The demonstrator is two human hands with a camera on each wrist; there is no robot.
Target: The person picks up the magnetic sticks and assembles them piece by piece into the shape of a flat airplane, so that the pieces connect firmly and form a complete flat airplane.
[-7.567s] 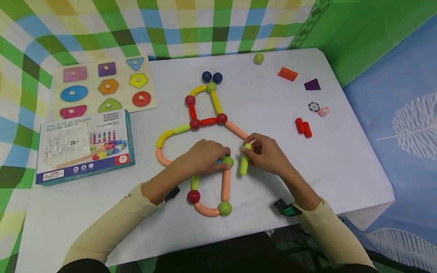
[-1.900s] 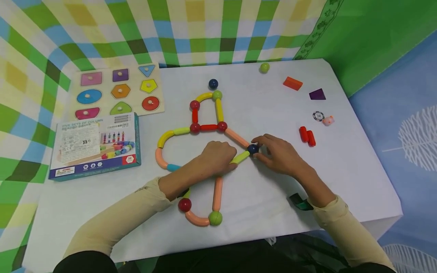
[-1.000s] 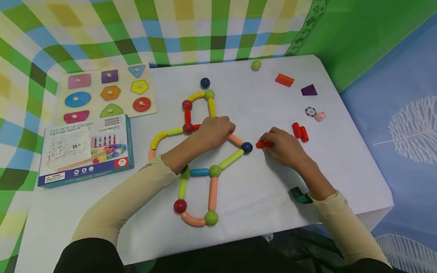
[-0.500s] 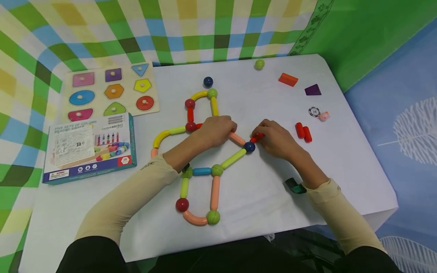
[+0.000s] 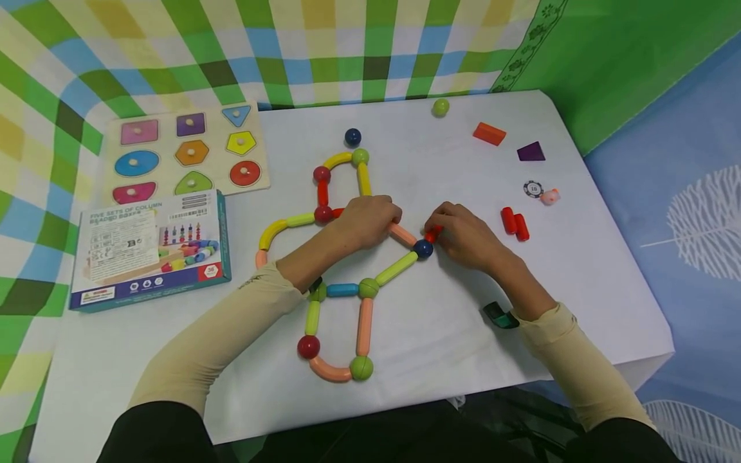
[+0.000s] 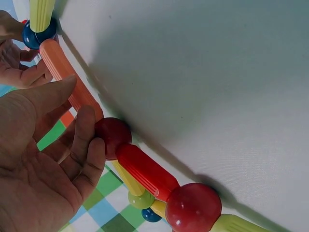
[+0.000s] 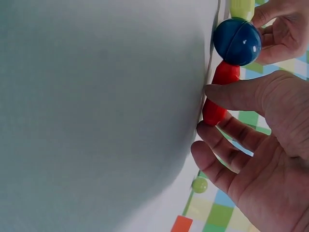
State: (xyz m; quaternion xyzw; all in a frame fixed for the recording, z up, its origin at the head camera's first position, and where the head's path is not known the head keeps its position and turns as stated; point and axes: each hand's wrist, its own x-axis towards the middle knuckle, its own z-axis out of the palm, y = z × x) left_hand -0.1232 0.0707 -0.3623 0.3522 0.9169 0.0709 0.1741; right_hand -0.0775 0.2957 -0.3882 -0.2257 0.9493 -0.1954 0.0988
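Note:
My left hand (image 5: 365,223) pinches a salmon-coloured magnetic stick (image 6: 58,58) between thumb and fingers, close to a dark red ball (image 6: 113,137). The stick's other end meets a dark blue ball (image 5: 423,249). A lime stick (image 5: 397,269) runs from that ball down to a green ball (image 5: 368,288). In my right hand (image 5: 463,238) a short red stick (image 7: 226,76) is pinched, its end against the blue ball. These pieces belong to a figure of sticks and balls lying on the white table (image 5: 451,347); my left hand and forearm hide part of it.
A second blue ball (image 5: 352,137) lies above the figure. Two red sticks (image 5: 509,220), a pig figure (image 5: 550,197), a chip (image 5: 532,189), purple (image 5: 530,152) and orange (image 5: 489,134) blocks lie right. A shape puzzle board (image 5: 217,177) and a box (image 5: 145,251) are left.
One blue ball has come from the top to the salmon stick's end, with the lime stick joined to it. My right hand has brought a red stick against it; my left moved onto the salmon stick.

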